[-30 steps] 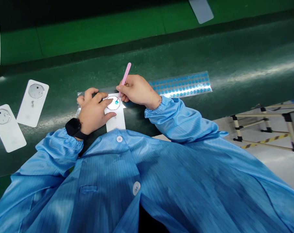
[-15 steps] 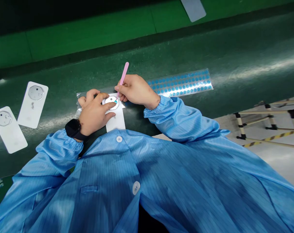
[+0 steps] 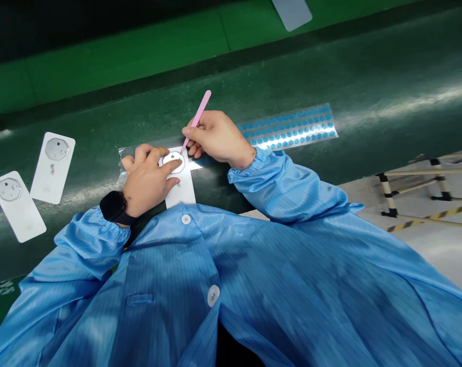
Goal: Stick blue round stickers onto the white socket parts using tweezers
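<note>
My right hand [image 3: 221, 138] is closed around pink tweezers [image 3: 201, 110], with their tip down at the upper right rim of an octagonal area on a white rectangular panel [image 3: 184, 187]. My left hand [image 3: 148, 176], fingers spread, lies over the panel's left side. One of its fingertips presses on the octagonal area, and a bit of blue shows beside that fingertip. Clear plastic film [image 3: 126, 153] sticks out beyond my left fingers. To the right, partly behind my right hand, lies a clear sheet of blue round stickers [image 3: 292, 127].
Two more white panels, one upright-angled [image 3: 53, 176] and one nearer the left edge [image 3: 20, 211], lie on the dark green bench surface [image 3: 368, 102]. Another pale panel [image 3: 293, 12] sits on the far green ledge. A tube-frame rack [image 3: 417, 186] stands at right beyond the bench.
The tweezers' tip has drawn back up off the blue sticker to the octagon's rim. My left fingertip now covers most of that sticker.
</note>
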Demonstrator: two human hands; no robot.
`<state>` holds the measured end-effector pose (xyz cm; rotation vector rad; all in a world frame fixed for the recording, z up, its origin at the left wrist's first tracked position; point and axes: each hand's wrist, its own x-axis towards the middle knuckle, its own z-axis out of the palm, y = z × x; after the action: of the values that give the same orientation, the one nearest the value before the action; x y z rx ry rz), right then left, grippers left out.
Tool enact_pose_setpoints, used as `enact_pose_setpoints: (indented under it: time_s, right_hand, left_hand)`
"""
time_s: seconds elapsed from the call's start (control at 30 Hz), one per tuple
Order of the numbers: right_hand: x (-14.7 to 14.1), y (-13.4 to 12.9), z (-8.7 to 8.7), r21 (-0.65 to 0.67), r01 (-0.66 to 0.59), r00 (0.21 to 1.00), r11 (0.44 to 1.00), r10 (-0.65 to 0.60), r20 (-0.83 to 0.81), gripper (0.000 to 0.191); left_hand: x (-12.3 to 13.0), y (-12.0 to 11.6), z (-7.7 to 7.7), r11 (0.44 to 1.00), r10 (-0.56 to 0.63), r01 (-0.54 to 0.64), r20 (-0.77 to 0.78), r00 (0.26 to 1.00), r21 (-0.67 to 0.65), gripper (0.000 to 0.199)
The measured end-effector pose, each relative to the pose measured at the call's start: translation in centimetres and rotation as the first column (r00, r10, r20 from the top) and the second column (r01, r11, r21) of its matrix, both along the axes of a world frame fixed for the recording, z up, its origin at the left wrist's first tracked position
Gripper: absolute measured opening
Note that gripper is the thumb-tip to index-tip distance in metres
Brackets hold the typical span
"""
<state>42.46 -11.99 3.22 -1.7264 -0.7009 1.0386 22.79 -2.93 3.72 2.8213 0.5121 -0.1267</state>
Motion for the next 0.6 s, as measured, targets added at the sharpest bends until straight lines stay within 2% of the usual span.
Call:
enact_pose_setpoints:
  time_s: [0.07, 0.17, 0.27, 0.37, 0.5, 0.6]
  right_hand:
    - [0.4, -0.1, -0.1, 0.02, 0.023, 1.0, 1.0, -0.023, -0.008, 0.021]
    - [0.9, -0.2, -0.9, 0.076, 0.01, 0.997, 0.997, -0.016, 0.074, 0.021]
    - [1.3, -0.7, -1.9, 0.18, -0.075, 0.969, 0.981, 0.029, 0.246, 0.019]
    - [1.2, -1.7, -2.0, 0.247, -0.191, 0.899, 0.95, 0.068, 0.433, 0.017]
    - [0.6, -2.8, -1.7, 0.182, -0.347, 0.785, 0.92, 0.179, 0.593, 0.018]
    - [0.3, -2.9, -2.1, 0.122, -0.388, 0.731, 0.914, 0.224, 0.645, 0.019]
  left_hand:
    - [0.1, 0.0, 0.2, 1.0, 0.0, 0.0, -0.015, 1.0, 0.01, 0.038]
    - [0.2, 0.0, 0.5, 1.0, -0.007, 0.008, -0.028, 1.0, 0.024, 0.038]
    - [0.3, 0.1, 0.6, 0.999, -0.016, 0.017, -0.03, 0.999, 0.029, 0.036]
    - [0.3, 0.2, 0.5, 1.0, -0.006, 0.007, -0.024, 1.0, 0.021, 0.031]
    - [0.2, 0.4, 0.0, 1.0, 0.013, -0.013, -0.002, 1.0, -0.012, 0.029]
    - [0.1, 0.4, -0.4, 0.999, 0.021, -0.02, 0.009, 1.0, -0.035, 0.028]
